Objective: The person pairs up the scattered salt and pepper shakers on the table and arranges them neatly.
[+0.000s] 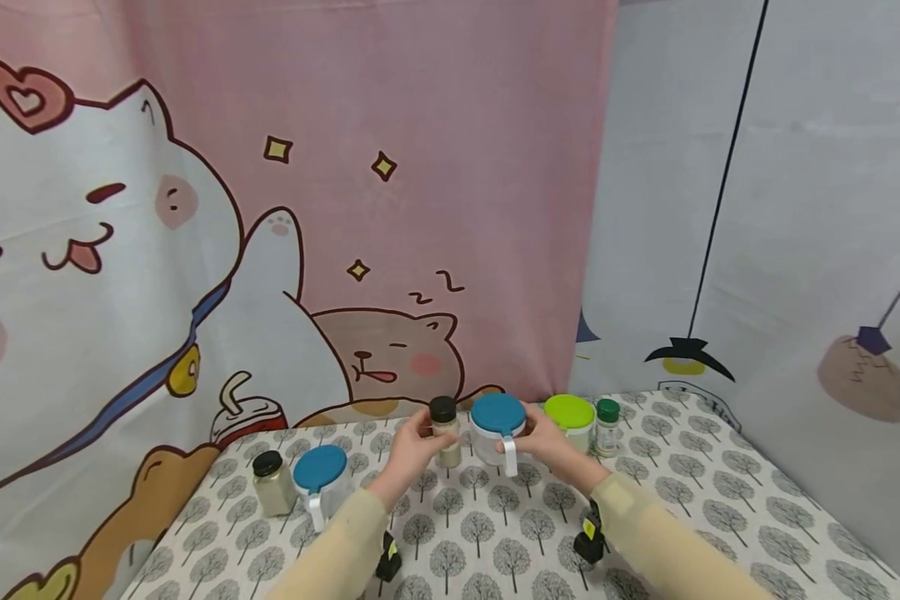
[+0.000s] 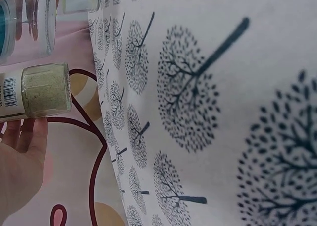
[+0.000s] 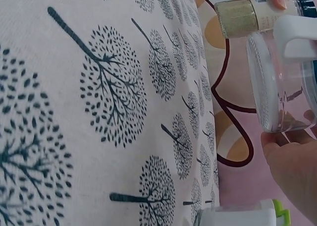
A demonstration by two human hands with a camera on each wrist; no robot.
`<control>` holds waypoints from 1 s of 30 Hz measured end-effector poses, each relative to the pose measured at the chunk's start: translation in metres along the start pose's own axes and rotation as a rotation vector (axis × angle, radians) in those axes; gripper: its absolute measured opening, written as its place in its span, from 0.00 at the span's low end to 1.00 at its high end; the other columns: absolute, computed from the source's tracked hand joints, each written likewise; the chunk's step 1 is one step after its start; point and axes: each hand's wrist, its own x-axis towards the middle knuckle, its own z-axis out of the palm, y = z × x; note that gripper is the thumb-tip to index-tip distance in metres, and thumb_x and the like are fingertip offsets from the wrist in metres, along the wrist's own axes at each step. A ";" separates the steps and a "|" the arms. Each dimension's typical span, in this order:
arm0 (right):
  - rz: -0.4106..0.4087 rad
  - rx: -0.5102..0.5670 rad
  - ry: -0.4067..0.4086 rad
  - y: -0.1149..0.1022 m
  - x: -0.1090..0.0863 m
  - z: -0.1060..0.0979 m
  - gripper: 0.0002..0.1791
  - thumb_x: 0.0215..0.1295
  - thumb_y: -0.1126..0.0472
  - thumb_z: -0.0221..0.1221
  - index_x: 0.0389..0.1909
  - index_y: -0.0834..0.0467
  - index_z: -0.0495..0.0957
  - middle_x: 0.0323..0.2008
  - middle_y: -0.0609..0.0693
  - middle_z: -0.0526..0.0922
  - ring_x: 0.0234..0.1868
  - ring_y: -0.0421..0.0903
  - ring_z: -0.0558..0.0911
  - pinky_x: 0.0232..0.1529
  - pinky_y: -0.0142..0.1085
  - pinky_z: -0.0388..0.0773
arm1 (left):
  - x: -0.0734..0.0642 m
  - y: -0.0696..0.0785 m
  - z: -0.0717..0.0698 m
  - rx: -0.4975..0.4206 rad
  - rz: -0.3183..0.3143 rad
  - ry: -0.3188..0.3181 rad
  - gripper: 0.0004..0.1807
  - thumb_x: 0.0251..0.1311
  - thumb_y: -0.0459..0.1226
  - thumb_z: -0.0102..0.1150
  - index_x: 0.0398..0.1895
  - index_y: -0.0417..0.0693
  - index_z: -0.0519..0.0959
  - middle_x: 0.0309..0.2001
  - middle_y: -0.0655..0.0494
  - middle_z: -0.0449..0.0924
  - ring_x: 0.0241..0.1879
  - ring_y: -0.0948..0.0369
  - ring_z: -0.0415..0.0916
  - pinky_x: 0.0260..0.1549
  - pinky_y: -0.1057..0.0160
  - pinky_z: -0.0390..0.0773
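Note:
My left hand (image 1: 412,450) grips a glass spice jar (image 1: 450,454) with a black lid and pale powder inside. A label with a barcode shows on this jar in the left wrist view, fingers curled behind it. Beside it, my right hand (image 1: 543,437) holds a clear glass jar (image 1: 487,450) with a blue lid and a white handle, fingers around its side. Both held jars are upright and close to each other over the cloth. In the right wrist view the spice jar (image 3: 237,19) lies alongside the handled jar (image 3: 287,97).
On the left stand another black-lidded spice jar (image 1: 273,492) and a blue-lidded handled jar (image 1: 322,475). Just beyond my right hand are a green-lidded handled jar (image 1: 570,412) and a small jar with a dark green cap (image 1: 607,425). A tree-patterned cloth (image 1: 480,529) covers the table.

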 end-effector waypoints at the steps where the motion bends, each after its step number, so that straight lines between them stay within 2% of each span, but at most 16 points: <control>1: -0.005 -0.001 -0.006 0.001 0.000 0.001 0.44 0.52 0.59 0.73 0.69 0.57 0.63 0.58 0.57 0.74 0.49 0.51 0.77 0.50 0.47 0.76 | 0.000 -0.001 -0.001 0.004 -0.001 -0.001 0.24 0.56 0.40 0.70 0.56 0.48 0.76 0.49 0.50 0.80 0.49 0.53 0.76 0.46 0.50 0.77; 6: -0.001 -0.019 -0.004 0.001 0.001 0.005 0.43 0.52 0.58 0.73 0.68 0.58 0.64 0.56 0.56 0.75 0.47 0.50 0.76 0.49 0.46 0.76 | 0.000 -0.005 -0.003 0.023 -0.012 0.005 0.27 0.55 0.41 0.71 0.58 0.48 0.76 0.49 0.50 0.80 0.48 0.53 0.77 0.45 0.51 0.77; 8: -0.002 -0.027 -0.004 0.000 0.000 0.006 0.43 0.52 0.58 0.74 0.68 0.58 0.64 0.56 0.56 0.76 0.46 0.50 0.76 0.49 0.46 0.76 | -0.005 0.004 -0.005 0.019 -0.009 0.000 0.27 0.55 0.40 0.70 0.58 0.45 0.75 0.48 0.48 0.79 0.49 0.51 0.77 0.44 0.50 0.77; 12: 0.002 -0.032 -0.008 0.001 0.000 0.009 0.45 0.51 0.58 0.74 0.69 0.58 0.63 0.57 0.56 0.75 0.46 0.50 0.76 0.49 0.47 0.76 | -0.007 0.004 -0.008 0.019 0.004 -0.006 0.26 0.56 0.38 0.69 0.58 0.42 0.75 0.48 0.47 0.80 0.49 0.50 0.77 0.45 0.48 0.77; 13: 0.000 -0.035 -0.010 0.002 0.000 0.010 0.45 0.51 0.57 0.74 0.70 0.58 0.63 0.57 0.57 0.75 0.46 0.50 0.76 0.48 0.46 0.76 | -0.007 0.003 -0.008 0.019 0.002 -0.004 0.26 0.56 0.38 0.70 0.58 0.42 0.75 0.48 0.46 0.80 0.49 0.50 0.77 0.46 0.48 0.77; 15: 0.003 -0.029 -0.014 0.004 0.000 0.012 0.46 0.51 0.57 0.74 0.70 0.58 0.62 0.58 0.57 0.74 0.47 0.51 0.76 0.48 0.46 0.76 | -0.004 -0.007 -0.008 0.022 0.004 0.002 0.26 0.55 0.39 0.70 0.57 0.44 0.76 0.48 0.48 0.80 0.48 0.51 0.77 0.46 0.49 0.76; 23: -0.018 -0.045 -0.014 0.008 0.002 0.019 0.46 0.50 0.57 0.75 0.70 0.56 0.63 0.56 0.56 0.76 0.48 0.50 0.77 0.48 0.46 0.76 | -0.012 -0.011 -0.017 0.017 -0.003 0.032 0.25 0.55 0.40 0.71 0.56 0.46 0.77 0.47 0.50 0.80 0.48 0.53 0.76 0.47 0.50 0.76; 28: -0.046 0.000 -0.063 0.007 0.002 0.025 0.46 0.52 0.59 0.73 0.71 0.57 0.61 0.59 0.58 0.74 0.51 0.52 0.77 0.50 0.48 0.76 | -0.017 -0.012 -0.023 0.024 -0.015 0.057 0.24 0.55 0.39 0.71 0.55 0.45 0.77 0.47 0.50 0.81 0.48 0.52 0.76 0.47 0.48 0.76; 30: -0.043 0.013 -0.069 0.007 0.002 0.027 0.46 0.52 0.59 0.73 0.71 0.57 0.61 0.58 0.58 0.74 0.49 0.52 0.77 0.49 0.47 0.77 | -0.017 -0.012 -0.025 0.028 -0.020 0.065 0.24 0.54 0.39 0.71 0.54 0.44 0.77 0.47 0.49 0.81 0.48 0.52 0.77 0.47 0.48 0.76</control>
